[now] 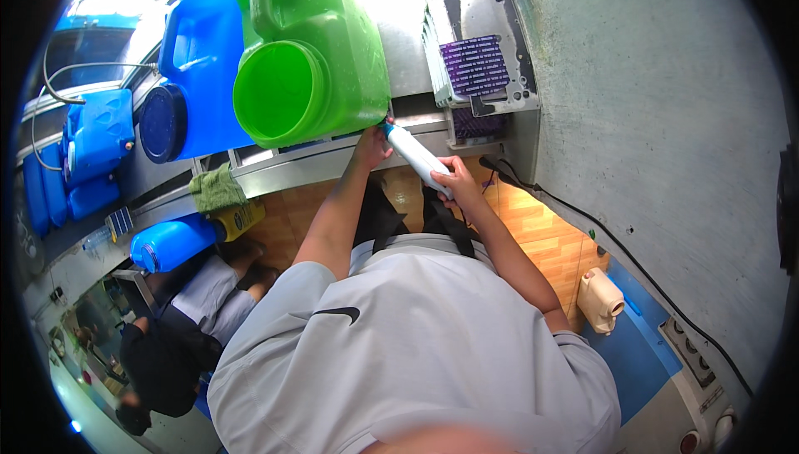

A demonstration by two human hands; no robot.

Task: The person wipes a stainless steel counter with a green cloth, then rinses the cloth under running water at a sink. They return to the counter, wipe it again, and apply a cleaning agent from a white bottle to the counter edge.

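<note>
My right hand is wrapped round the lower end of a long white cylindrical object with a teal tip. I cannot make out whether it is a bottle or a tool. Its tip points up and left, close to the bottom corner of a big green plastic jug. The jug lies on its side on a metal counter, its wide mouth uncapped and facing me. Close by the teal tip, my left hand has curled fingers under the jug's corner; what they grip, if anything, is hidden.
A blue jug with a dark lid lies left of the green one. A stack with a purple patterned pack stands right. A green cloth hangs at the counter edge. A black cable runs along the wall. Another person is lower left.
</note>
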